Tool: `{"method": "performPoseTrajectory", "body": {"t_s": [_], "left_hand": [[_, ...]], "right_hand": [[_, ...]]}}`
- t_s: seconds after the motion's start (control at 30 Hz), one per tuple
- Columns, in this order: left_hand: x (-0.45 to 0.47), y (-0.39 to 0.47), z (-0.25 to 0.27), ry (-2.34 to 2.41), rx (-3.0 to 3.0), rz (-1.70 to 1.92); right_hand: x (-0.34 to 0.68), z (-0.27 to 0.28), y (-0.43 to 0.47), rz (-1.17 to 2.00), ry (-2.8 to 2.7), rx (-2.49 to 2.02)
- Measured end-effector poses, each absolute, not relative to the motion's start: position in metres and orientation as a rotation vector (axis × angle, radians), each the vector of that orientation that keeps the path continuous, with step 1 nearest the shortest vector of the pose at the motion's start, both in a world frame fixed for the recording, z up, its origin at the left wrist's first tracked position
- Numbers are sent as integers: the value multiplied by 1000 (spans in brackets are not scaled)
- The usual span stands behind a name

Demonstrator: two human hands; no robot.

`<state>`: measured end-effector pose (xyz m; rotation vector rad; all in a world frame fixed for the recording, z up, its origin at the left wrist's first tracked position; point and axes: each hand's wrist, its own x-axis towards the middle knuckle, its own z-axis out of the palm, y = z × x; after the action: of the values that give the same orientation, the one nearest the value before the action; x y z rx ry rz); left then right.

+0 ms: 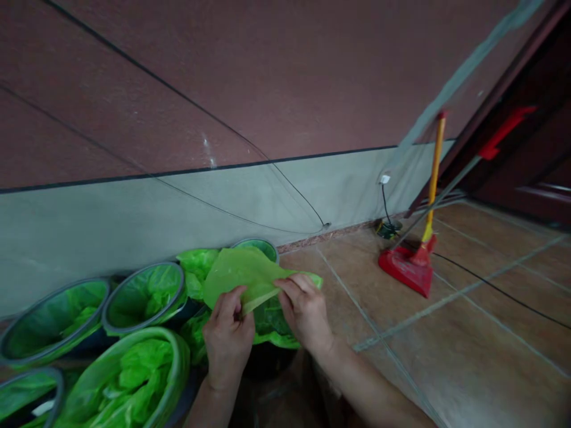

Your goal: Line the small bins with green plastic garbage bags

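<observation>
A thin green plastic bag (243, 268) is stretched between my two hands. My left hand (229, 333) pinches its near edge with thumb and fingers. On the other side my right hand (306, 309) grips the same bag, fingers pressed together. Below them stands a dark bin (270, 359), with green plastic showing around its top; much of it is hidden by the hands and the bag. Just behind the bag the rim of another green-lined bin (256, 242) shows against the wall.
Several bins lined with green bags, such as one with a grey rim (178, 279), crowd the left. A red dustpan (408, 267) and a yellow-handled broom (435, 172) stand on the tiled floor to the right. Black cables (499, 290) cross the floor and wall.
</observation>
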<state>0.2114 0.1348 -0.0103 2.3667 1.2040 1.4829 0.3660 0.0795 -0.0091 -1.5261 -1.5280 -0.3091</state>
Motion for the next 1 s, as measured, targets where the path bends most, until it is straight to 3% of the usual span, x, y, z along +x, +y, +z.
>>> {"method": "performPoseTrajectory", "body": {"t_s": [0.63,0.8,1.0], "left_hand": [[169,163,-12,1481,2197,1672],[172,158,-11,1442,2233,1657],[188,147,-11,1321,2379,1582]], "right_hand": [[444,-6,78,-230,-974,-1855],[420,-4,78,-424,-1191,-1959],[345,-5,80,-290,-1615,-1648]]}}
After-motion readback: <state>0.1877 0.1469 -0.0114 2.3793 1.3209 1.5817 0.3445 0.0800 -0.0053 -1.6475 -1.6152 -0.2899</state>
